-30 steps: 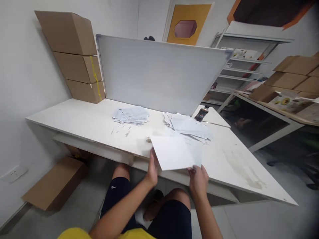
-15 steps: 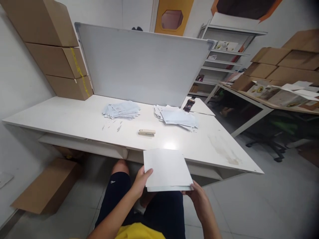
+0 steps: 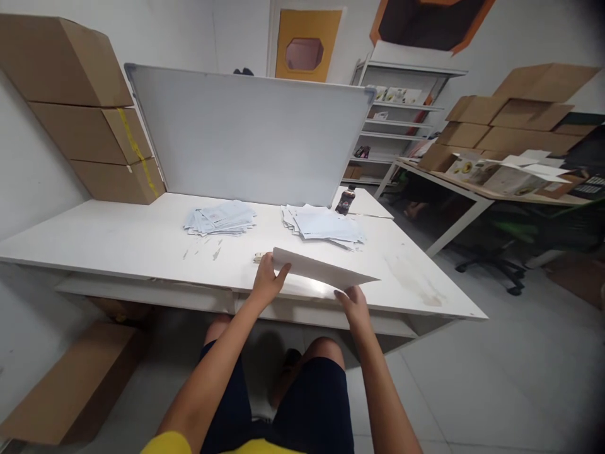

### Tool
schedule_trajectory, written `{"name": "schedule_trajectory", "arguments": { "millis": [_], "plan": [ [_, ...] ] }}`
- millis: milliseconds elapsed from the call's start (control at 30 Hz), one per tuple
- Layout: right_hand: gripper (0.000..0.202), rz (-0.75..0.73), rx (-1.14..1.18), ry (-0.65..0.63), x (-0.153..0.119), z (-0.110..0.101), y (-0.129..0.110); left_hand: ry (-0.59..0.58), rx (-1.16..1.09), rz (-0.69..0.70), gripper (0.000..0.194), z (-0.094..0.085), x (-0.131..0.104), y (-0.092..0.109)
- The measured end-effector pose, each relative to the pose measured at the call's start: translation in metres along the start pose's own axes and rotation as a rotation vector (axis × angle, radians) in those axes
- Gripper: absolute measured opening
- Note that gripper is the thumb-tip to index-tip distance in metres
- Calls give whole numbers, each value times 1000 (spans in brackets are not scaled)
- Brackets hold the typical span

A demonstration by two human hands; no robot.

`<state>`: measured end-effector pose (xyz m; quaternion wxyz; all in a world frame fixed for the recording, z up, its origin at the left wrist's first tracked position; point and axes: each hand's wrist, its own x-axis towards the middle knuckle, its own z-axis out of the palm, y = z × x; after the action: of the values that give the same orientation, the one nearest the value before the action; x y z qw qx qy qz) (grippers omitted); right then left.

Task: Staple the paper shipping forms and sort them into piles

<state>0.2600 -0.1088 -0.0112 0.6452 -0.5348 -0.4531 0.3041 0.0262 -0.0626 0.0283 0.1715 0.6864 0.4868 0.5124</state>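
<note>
White paper sheets (image 3: 324, 270) stand tilted above the front part of the white table (image 3: 142, 243), seen nearly edge-on. My left hand (image 3: 269, 280) grips their left end between thumb and fingers. At their lower right edge, my right hand (image 3: 352, 306) is closed on the sheets with thumb and fingers. A beige stapler (image 3: 258, 257) lies on the table, mostly hidden behind my left hand and the paper. Two piles of papers rest farther back, one at the left (image 3: 220, 219) and one at the right (image 3: 326, 226).
A whiteboard (image 3: 246, 139) stands at the table's back. Stacked cardboard boxes (image 3: 111, 180) are at the left, and a dark bottle (image 3: 346, 200) stands behind the right pile. Another cardboard box (image 3: 70, 378) is on the floor. A second table (image 3: 444, 180) holds more boxes.
Both hands have raised the sheets forward from near my lap to over the table. The sheets have tilted from face-on to nearly edge-on. The view has shifted slightly.
</note>
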Motion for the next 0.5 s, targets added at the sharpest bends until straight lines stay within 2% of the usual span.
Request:
{"name": "schedule_trajectory", "arguments": {
  "millis": [133, 300, 367, 500],
  "plan": [
    [39, -4, 34, -74, 6, 5, 16, -22, 34, -44, 25, 14, 4, -23],
    [43, 62, 10, -241, 6, -3, 14, -37, -35, -89, 27, 15, -6, -40],
    [47, 99, 2, -244, 4, -7, 13, -61, -29, -81, 23, 15, -12, -45],
    [48, 199, 6, -225, -6, -21, 20, -184, -52, -15, 19, 12, -20, -46]
  ]
}}
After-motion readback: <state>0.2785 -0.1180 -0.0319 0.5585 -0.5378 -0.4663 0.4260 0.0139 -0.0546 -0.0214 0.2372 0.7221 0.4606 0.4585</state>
